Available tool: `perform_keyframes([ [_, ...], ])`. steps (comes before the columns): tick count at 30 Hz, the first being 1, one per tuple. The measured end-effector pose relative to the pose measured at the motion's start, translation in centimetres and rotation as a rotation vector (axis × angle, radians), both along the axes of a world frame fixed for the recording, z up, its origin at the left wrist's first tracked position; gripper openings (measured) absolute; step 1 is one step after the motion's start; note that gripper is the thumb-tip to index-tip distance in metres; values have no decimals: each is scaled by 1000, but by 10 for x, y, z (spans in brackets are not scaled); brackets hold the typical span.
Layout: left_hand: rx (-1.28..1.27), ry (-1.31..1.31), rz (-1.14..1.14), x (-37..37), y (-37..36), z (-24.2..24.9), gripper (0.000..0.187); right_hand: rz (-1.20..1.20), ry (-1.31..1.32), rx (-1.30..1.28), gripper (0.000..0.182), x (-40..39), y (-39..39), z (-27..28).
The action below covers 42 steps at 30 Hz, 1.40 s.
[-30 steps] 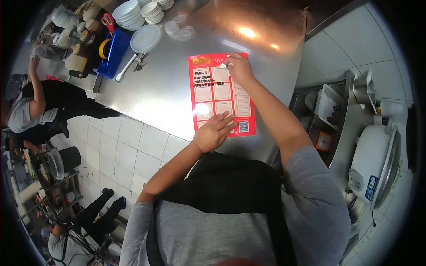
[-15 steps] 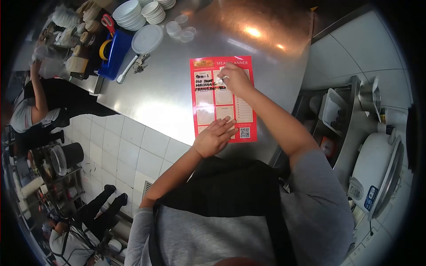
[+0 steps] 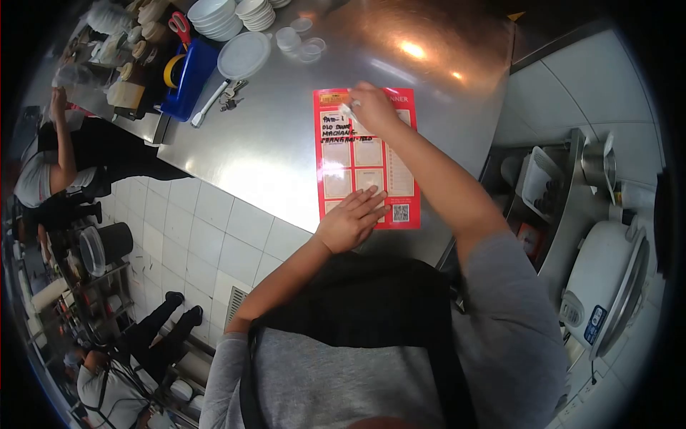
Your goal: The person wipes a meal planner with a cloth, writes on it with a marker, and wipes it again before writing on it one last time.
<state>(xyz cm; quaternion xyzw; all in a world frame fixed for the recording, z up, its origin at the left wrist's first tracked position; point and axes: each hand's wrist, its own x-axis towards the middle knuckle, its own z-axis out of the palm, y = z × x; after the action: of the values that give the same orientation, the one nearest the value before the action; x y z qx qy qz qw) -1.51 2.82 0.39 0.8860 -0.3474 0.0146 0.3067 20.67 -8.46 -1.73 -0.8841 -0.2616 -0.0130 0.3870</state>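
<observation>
A red planner sheet [image 3: 329,193] with pale boxes and black handwriting lies on the steel table [image 3: 271,143]. Across its lower part rests my left hand [image 3: 354,218], palm down with the fingers spread. Over the upper part of the sheet, my right hand [image 3: 373,109] has its fingers curled round a crumpled white wipe [image 3: 348,110], just above the handwriting. The wipe looks like tissue or cloth, and most of it is hidden by the fingers.
Left on the table are a marker [image 3: 210,104], keys [image 3: 232,93], a blue tray [image 3: 194,77], a round lid [image 3: 244,56] and stacked bowls [image 3: 214,18]. One co-worker [image 3: 57,154] stands at the far left, another [image 3: 118,382] at lower left. A rice cooker [image 3: 600,272] is at right.
My right hand has moved slightly up and left relative to the sheet, with the white wipe still in it. My left hand stays on the sheet. The view has shifted a little.
</observation>
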Motion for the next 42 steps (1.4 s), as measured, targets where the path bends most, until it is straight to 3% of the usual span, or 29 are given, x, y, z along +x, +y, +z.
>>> perform_keyframes([
  [4, 30, 12, 15, 5, -3, 5, 45, -268, -109, -42, 14, 54, 7, 4],
  [7, 31, 8, 20, 3, -4, 0, 45, -244, -173, 141, 11, 63, 5, 20],
  [10, 37, 4, 26, 2, -5, 1, 44, 7, -153, 170, 11, 43, 49, 17],
  [12, 28, 6, 35, 3, -5, 1, 44, 45, 71, 225, 11, 22, 41, 14],
  [15, 5, 21, 54, 3, -5, 5, 43, -111, 596, 407, 10, 11, -8, 13],
  [17, 1, 25, 35, 4, -5, 3, 43, 63, -116, 134, 8, 16, -64, 7],
  [20, 8, 41, 9, 7, 1, 2, 43, 34, -79, 28, 9, 23, -51, 2],
  [22, 8, 46, 4, 9, 2, 2, 42, 44, 122, 100, 10, 27, 2, 11],
  [24, -2, 48, 10, 8, 1, 0, 42, 125, -14, 158, 11, 29, 51, 2],
  [27, 8, 50, 51, 5, -1, 0, 42, 208, -70, 126, 10, 40, 35, -10],
  [28, 17, 50, 54, 5, -1, 1, 42, 111, 149, 177, 10, 43, 12, -11],
  [30, 26, 46, 64, 4, -3, 1, 42, 115, -33, 106, 8, 45, -52, 0],
  [32, 31, 45, 48, 6, -2, 2, 42, 84, -50, 66, 7, 43, -71, 5],
  [33, 34, 46, 41, 6, -1, 2, 43, 69, -58, 47, 7, 42, -73, 8],
  [35, 38, 42, 47, 6, -3, 3, 43, -24, 167, -39, 5, 40, -35, 15],
  [37, 36, 33, 47, 6, -4, 3, 43, 82, 34, 80, 5, 46, 22, -14],
  [39, 39, 16, 50, 6, -3, 1, 43, 114, -70, 58, 5, 33, 53, -6],
  [42, 67, 23, 62, 3, -5, 2, 43, 51, 98, 87, 4, 32, -2, -10],
])
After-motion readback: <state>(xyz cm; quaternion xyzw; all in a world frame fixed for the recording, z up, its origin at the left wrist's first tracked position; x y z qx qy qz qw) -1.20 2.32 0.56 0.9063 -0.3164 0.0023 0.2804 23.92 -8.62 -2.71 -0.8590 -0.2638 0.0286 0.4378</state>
